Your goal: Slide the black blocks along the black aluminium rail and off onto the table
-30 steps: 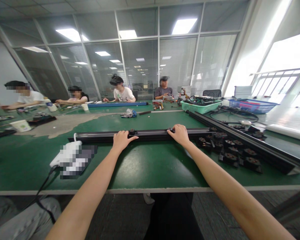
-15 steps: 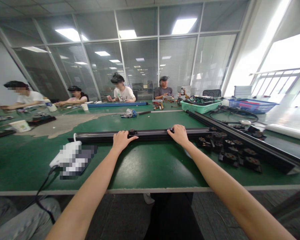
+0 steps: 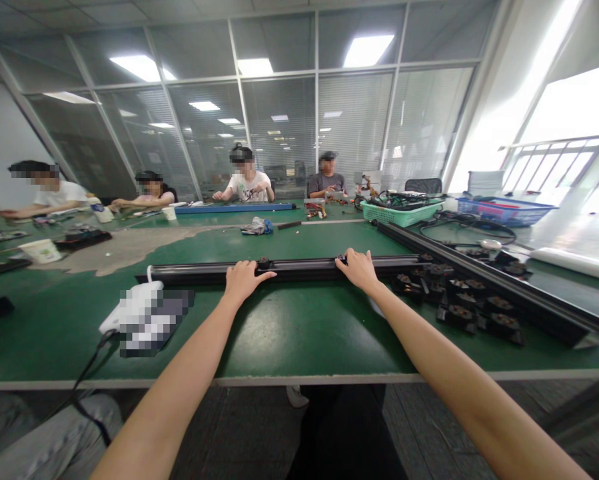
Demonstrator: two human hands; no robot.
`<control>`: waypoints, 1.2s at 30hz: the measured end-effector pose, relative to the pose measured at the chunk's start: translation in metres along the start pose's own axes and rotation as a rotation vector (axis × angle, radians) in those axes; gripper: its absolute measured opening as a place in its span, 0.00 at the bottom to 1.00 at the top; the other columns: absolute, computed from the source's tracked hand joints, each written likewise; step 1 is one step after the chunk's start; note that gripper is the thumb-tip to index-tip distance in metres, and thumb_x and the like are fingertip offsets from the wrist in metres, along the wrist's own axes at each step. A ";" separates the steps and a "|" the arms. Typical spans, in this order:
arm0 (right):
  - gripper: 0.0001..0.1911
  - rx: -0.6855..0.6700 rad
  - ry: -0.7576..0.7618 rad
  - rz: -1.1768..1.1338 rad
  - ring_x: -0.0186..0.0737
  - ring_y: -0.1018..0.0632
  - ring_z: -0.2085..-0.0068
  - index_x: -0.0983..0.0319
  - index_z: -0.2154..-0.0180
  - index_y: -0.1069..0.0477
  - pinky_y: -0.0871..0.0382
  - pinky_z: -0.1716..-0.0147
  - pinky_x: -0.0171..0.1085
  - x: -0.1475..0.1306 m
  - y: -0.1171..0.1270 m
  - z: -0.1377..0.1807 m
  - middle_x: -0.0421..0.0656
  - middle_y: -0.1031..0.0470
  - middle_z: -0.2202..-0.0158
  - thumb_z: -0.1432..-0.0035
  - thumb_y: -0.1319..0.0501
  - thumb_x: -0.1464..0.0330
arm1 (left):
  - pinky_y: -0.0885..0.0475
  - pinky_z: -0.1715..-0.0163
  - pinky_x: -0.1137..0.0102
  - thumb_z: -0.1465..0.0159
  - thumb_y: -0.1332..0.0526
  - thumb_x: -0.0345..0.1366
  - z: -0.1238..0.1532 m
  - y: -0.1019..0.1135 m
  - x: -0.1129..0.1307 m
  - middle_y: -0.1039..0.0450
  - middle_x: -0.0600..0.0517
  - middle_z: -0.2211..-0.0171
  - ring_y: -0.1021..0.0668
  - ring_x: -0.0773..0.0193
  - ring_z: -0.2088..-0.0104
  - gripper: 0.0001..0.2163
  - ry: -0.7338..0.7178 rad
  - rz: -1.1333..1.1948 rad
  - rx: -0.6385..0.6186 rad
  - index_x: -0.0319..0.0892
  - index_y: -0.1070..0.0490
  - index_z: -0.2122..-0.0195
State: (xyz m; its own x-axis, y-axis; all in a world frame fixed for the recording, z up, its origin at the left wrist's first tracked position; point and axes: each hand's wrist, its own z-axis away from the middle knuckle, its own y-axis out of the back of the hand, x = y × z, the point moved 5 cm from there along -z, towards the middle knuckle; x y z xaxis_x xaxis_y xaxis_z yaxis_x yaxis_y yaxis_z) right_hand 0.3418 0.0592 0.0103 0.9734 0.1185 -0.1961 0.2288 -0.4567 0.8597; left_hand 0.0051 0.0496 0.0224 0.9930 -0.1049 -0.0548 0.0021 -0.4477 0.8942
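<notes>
A long black metal rail lies crosswise on the green table in front of me. My left hand is closed over its left half, fingers on top and thumb stretched along the near side. Beside those fingertips a small dark part sits on the rail. Farther right, my right hand has its thumb and forefinger at a second small black part on the rail, mostly covered by the fingers. The other right fingers are raised a little. Several black brackets with round copper-coloured centres lie beyond the rail's right end.
Another long black rail runs diagonally at right. Behind it stand a green basket of cables and a blue basket. A white power strip with a cord lies left. Other people sit across the table.
My right hand has shifted slightly, its outer fingers lifting; the left hand stays put. A dark object has come in at the left edge. The person in white across the table has changed posture.
</notes>
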 end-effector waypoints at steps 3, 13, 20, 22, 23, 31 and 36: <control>0.17 -0.005 -0.003 -0.010 0.54 0.21 0.52 0.64 0.58 0.33 0.49 0.38 0.57 0.001 0.000 -0.001 0.56 0.20 0.58 0.32 0.48 0.56 | 0.33 0.54 0.58 0.39 0.54 0.71 0.000 -0.001 -0.001 0.23 0.39 0.52 0.25 0.44 0.49 0.36 0.001 0.005 -0.004 0.43 0.25 0.57; 0.16 0.004 -0.069 -0.051 0.54 0.22 0.52 0.63 0.59 0.32 0.45 0.40 0.56 0.001 0.004 0.001 0.55 0.21 0.56 0.34 0.46 0.56 | 0.33 0.54 0.58 0.39 0.53 0.71 0.000 0.001 0.000 0.23 0.39 0.52 0.25 0.44 0.49 0.36 0.000 0.002 0.000 0.42 0.25 0.58; 0.18 -0.033 -0.090 -0.019 0.53 0.22 0.50 0.64 0.56 0.32 0.48 0.39 0.56 -0.003 0.009 0.004 0.55 0.21 0.55 0.33 0.48 0.56 | 0.33 0.55 0.59 0.38 0.54 0.70 0.001 0.000 0.001 0.23 0.40 0.53 0.25 0.45 0.49 0.36 -0.001 -0.022 0.014 0.42 0.25 0.58; 0.18 -0.041 -0.090 -0.015 0.53 0.22 0.50 0.64 0.56 0.32 0.48 0.39 0.56 -0.004 0.009 0.005 0.55 0.21 0.55 0.33 0.48 0.56 | 0.33 0.54 0.59 0.38 0.54 0.70 0.001 0.000 0.001 0.23 0.39 0.53 0.25 0.45 0.49 0.36 -0.002 -0.019 0.017 0.42 0.25 0.57; 0.18 -0.046 -0.093 -0.014 0.54 0.22 0.50 0.65 0.55 0.32 0.48 0.39 0.56 -0.004 0.009 0.005 0.55 0.21 0.55 0.33 0.48 0.57 | 0.33 0.54 0.59 0.38 0.54 0.70 0.001 0.000 0.000 0.23 0.39 0.53 0.25 0.45 0.49 0.36 -0.002 -0.017 0.016 0.42 0.24 0.57; 0.18 -0.104 -0.139 -0.021 0.55 0.22 0.50 0.66 0.54 0.33 0.45 0.41 0.56 -0.003 0.012 0.005 0.57 0.22 0.54 0.32 0.48 0.58 | 0.33 0.55 0.59 0.39 0.53 0.71 0.000 -0.001 0.000 0.23 0.40 0.53 0.25 0.45 0.49 0.36 -0.003 -0.013 0.006 0.42 0.25 0.58; 0.18 -0.114 -0.156 -0.028 0.55 0.22 0.50 0.66 0.54 0.33 0.46 0.41 0.55 0.001 0.014 0.004 0.57 0.21 0.54 0.33 0.48 0.57 | 0.33 0.56 0.59 0.39 0.53 0.71 0.000 0.000 0.000 0.23 0.40 0.53 0.24 0.45 0.50 0.36 -0.008 -0.020 0.011 0.41 0.25 0.58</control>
State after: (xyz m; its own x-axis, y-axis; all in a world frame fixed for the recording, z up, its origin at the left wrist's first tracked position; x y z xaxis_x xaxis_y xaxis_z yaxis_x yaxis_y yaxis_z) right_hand 0.3457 0.0491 0.0198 0.9588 -0.0120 -0.2839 0.2618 -0.3516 0.8988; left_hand 0.0051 0.0497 0.0220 0.9918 -0.1029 -0.0764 0.0207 -0.4597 0.8878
